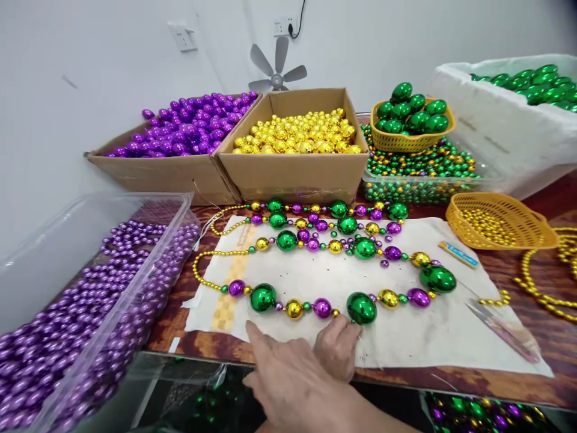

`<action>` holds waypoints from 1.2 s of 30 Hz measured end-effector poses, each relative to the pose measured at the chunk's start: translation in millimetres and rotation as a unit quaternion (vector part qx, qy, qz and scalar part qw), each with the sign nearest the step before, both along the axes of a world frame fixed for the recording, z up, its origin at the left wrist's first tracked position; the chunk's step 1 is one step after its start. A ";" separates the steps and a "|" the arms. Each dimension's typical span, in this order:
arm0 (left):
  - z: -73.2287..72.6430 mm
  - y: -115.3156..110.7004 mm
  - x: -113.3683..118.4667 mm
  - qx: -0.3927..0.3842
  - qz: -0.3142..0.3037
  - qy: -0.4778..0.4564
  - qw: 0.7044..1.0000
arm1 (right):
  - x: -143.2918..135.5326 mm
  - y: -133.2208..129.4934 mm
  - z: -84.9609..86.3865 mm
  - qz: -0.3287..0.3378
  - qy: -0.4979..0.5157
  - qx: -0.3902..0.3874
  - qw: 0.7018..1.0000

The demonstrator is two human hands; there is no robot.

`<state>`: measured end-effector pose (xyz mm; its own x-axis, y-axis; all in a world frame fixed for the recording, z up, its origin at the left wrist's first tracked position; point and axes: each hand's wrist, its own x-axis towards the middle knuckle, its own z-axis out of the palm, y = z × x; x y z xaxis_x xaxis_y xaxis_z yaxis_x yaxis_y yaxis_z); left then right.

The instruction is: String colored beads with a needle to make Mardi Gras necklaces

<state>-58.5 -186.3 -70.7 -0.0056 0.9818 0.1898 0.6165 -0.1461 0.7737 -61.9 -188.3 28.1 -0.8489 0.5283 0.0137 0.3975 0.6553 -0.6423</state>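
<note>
A bead necklace (322, 308) of green, gold and purple beads lies in a long loop on a white cloth (311, 279). My left hand (336, 347) is closed at the necklace's near side, between a small gold bead and a large green bead (362, 308); its fingertips are partly hidden. Crossing in front of it, my right hand (288, 376) reaches leftward with index finger stretched out and thumb apart. Nothing shows between those fingers. Further strung beads (339, 209) lie behind the loop, with loose small beads (384, 263) near them.
Boxes of purple beads (180, 129) and gold beads (297, 135) stand at the back. A clear bin (189, 204) is at left. Scissors (505, 331), a blue-labelled cutter (458, 254) and a yellow basket (532, 231) lie to the right. A white foam box (500, 132) stands behind.
</note>
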 end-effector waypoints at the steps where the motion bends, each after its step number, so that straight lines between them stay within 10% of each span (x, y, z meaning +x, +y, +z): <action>1: -1.6 -0.5 0.2 0.005 0.010 0.007 1.000 | -13.4 -6.2 -3.1 0.025 -0.029 0.008 0.999; 9: 0.2 -4.1 1.0 0.045 0.055 0.049 0.996 | -32.5 -11.3 -17.9 0.015 -0.080 0.026 0.996; 14: 9.2 -5.0 -1.9 0.028 0.028 -0.006 0.999 | -18.4 -11.2 -35.0 -0.211 0.002 0.073 0.975; 20: 21.8 -14.6 -15.7 0.030 -0.013 -0.033 0.999 | 3.1 -3.7 -65.6 -0.472 0.011 0.099 0.876; 36: -0.3 -7.9 -0.9 0.026 0.016 -0.027 0.999 | 10.4 -5.8 -85.2 -0.511 0.095 -0.028 0.854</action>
<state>-59.4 -194.2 -71.0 -0.0477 0.9698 0.2391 0.5792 -0.1682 0.7976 -51.5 -194.0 -57.1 0.0715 0.9962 0.0496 0.6279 -0.0064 -0.7783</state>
